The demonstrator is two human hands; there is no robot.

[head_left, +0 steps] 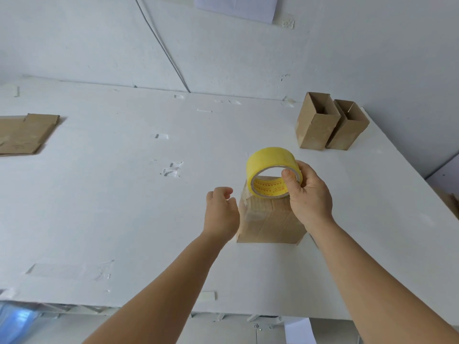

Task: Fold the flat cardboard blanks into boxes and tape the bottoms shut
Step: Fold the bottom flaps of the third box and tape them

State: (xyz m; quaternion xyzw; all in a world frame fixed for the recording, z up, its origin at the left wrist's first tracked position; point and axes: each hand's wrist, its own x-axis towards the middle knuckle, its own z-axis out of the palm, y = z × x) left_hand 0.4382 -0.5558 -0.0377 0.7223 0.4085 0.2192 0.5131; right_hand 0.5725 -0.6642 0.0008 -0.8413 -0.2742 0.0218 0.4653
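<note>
My right hand point(308, 192) grips yellow roll of clear packing tape point(270, 170) just above brown cardboard box point(270, 219), bottom up on white table point(124, 194). Left hand point(219, 211) loosely curled, holding nothing, beside box. Advice to myself: steady box with left, pull tape straight along seam.

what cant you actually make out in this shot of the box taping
Head view, the only one:
- The box: its far top edge is hidden by the tape roll and the right hand.
- Print inside the roll's core: too small to read.
- Left hand: its fingertips curl away, so any tape end pinched there cannot be told.
- Flat cardboard blanks: cut off by the left edge.
- Bottoms of the two open boxes: hidden by their own walls.
</note>
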